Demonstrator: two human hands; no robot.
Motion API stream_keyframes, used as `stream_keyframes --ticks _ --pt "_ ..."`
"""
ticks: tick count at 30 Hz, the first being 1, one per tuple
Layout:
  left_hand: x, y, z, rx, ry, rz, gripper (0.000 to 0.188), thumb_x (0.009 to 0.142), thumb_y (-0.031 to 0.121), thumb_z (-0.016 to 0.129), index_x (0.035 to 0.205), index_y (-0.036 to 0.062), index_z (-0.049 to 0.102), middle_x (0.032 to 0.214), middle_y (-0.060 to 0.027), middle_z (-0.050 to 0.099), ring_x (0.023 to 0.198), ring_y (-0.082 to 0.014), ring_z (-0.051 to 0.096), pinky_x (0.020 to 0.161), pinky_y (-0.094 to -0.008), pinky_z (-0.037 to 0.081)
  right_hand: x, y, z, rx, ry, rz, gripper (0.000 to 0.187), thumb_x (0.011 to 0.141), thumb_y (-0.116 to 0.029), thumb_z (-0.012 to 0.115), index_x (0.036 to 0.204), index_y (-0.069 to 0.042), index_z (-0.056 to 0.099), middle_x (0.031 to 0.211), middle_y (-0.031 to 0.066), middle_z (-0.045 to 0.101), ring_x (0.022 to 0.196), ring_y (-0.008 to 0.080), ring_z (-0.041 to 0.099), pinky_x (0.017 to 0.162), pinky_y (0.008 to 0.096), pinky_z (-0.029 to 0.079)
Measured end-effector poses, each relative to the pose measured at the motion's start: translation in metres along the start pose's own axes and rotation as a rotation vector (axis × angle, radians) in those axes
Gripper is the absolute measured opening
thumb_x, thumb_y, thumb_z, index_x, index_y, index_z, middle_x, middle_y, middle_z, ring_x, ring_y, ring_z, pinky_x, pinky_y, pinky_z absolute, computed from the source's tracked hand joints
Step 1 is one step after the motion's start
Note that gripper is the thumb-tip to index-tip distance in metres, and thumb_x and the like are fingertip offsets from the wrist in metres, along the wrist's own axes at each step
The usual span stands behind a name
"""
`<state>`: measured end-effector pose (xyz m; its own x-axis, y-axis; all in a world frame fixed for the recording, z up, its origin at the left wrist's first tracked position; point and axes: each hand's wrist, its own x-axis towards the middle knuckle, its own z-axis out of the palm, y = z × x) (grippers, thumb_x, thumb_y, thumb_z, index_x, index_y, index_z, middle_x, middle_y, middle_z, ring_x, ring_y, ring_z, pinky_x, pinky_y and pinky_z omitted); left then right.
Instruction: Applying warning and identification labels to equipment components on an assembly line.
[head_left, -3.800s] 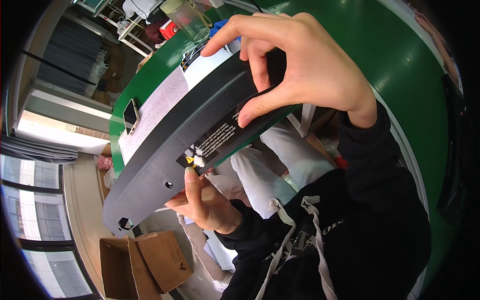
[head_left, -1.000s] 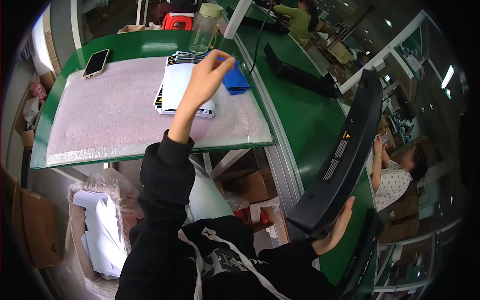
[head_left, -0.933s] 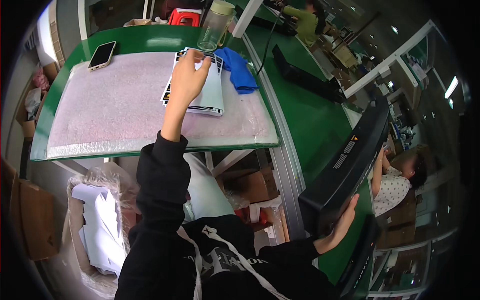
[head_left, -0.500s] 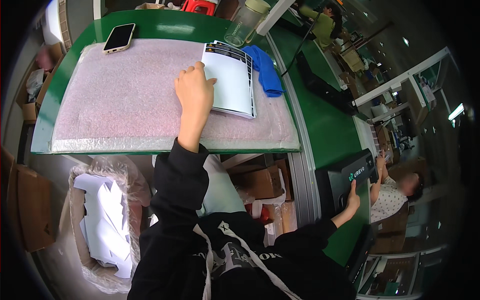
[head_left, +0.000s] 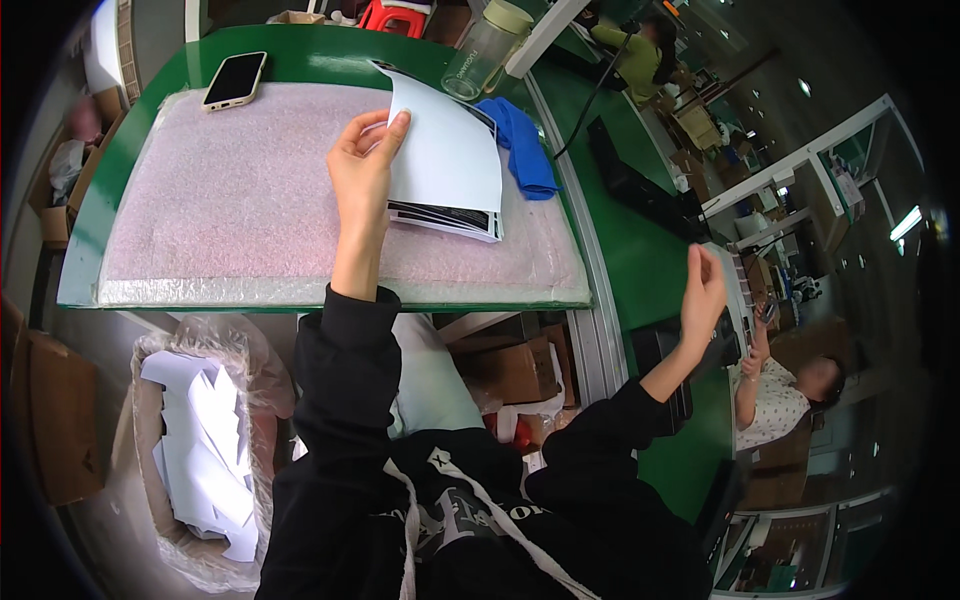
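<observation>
My left hand (head_left: 362, 160) is closed on the left edge of a white sheet (head_left: 445, 145), pinched between thumb and fingers. The sheet bows up off a stack of black-and-white printed sheets (head_left: 445, 217), whose lower edge shows beneath it. The stack lies on a pinkish padded mat (head_left: 240, 180). Raised above the green conveyor at the right, my right hand (head_left: 704, 300) holds nothing visible, with its thumb and fingers slightly apart. Below and behind it sits a black device (head_left: 660, 350), partly hidden by my hand and sleeve.
A phone (head_left: 235, 80) lies at the mat's far left corner. Beyond the stack are a clear bottle (head_left: 487, 50) and a blue cloth (head_left: 522, 150). A lined box of white scraps (head_left: 205, 440) stands at lower left. Across the conveyor (head_left: 625, 245) sits a co-worker (head_left: 785, 400).
My left hand has gone from lying on the stack to lifting the white sheet's left edge. The right hand has come off the black device and risen.
</observation>
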<state>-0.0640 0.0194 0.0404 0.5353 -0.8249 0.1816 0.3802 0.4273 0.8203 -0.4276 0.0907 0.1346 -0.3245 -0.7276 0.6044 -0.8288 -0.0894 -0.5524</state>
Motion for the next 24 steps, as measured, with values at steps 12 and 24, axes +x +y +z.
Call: stream_keyframes --ticks 12,24 --pt "-0.01 0.008 -0.001 -0.246 -0.304 0.004 0.034 0.084 0.001 0.059 0.115 -0.0002 0.046 0.098 -0.012 0.063 0.083 -0.0117 0.059 0.073 -0.0239 0.046 -0.007 -0.188 0.194 0.459 -0.322 -0.929 0.026 0.077 -0.019 0.068 0.099 -0.007 0.063 0.097 0.0093 0.062 0.089 0.0258 0.059 0.078 0.0337 0.045" --pt "0.003 0.004 -0.009 -0.321 -0.105 0.096 0.019 0.087 0.007 0.058 0.103 -0.0024 0.056 0.094 -0.0105 0.062 0.085 -0.0172 0.061 0.078 -0.0297 0.049 -0.014 -0.134 0.185 0.441 -0.345 -0.979 0.039 0.065 -0.016 0.077 0.1 -0.008 0.064 0.098 0.0061 0.066 0.087 0.0243 0.06 0.076 0.0327 0.045"
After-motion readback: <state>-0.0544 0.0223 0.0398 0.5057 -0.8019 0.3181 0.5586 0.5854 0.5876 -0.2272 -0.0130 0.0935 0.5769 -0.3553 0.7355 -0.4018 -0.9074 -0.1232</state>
